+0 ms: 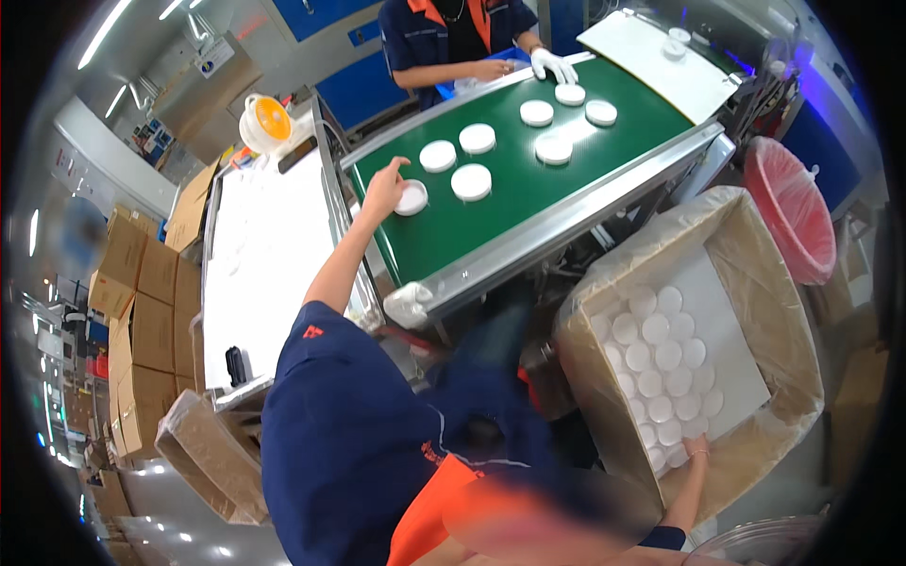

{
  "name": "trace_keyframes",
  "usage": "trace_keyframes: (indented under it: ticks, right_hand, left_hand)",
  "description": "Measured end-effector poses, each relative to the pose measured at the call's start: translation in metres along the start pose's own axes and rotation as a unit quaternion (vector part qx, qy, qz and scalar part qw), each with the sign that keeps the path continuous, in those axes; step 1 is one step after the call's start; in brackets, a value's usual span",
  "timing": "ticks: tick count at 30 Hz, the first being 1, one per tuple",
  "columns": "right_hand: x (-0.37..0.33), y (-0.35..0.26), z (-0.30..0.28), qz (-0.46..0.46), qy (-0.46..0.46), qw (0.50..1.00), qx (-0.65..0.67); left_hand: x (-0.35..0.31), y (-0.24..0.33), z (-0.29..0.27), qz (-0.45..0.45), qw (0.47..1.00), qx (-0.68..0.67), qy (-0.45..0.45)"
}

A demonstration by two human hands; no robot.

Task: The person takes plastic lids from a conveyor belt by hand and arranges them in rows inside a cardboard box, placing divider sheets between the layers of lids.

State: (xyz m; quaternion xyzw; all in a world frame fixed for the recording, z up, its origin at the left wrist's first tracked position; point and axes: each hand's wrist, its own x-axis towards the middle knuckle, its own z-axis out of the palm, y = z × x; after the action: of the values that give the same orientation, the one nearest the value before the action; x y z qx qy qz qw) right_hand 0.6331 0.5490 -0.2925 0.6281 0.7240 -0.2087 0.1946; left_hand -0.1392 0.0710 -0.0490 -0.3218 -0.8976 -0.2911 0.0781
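Eight white discs (472, 182) on green belt (429, 243), upper centre — seemingly not yet packed | carton (661, 255), lower right: layer part-filled | left hand (381, 191) unclenched beside leftmost disc (411, 198) | right hand (696, 451) inside carton — grip unclear

left hand (383, 191): at the left end of the green belt (510, 212), right up by a white disc (411, 198)
right hand (696, 447): way down in the plastic-lined carton (780, 316), at the edge of a bunch of packed discs (668, 356)
gloved hand (552, 65): co-worker's (413, 47), far side, right by another disc (570, 95)
fan (273, 120): orange and white, far end of the white table (283, 236)
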Motion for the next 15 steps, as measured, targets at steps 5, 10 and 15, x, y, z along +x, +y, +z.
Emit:
trace_keyframes:
  ticks: [5, 10, 15]
  right_hand:
    - [-0.009, -0.041, -0.025, -0.056, 0.064, 0.996, 0.03]
    - [-0.016, -0.071, -0.042, -0.155, 0.091, 0.977, 0.116]
    - [-0.024, -0.096, -0.047, -0.198, 0.082, 0.968, 0.132]
  left_hand:
    - [0.018, 0.009, 0.004, 0.19, 0.978, 0.086, 0.015]
    - [0.042, 0.014, -0.01, 0.245, 0.957, 0.062, -0.142]
    - [0.038, 0.029, -0.011, 0.296, 0.912, 0.156, -0.237]
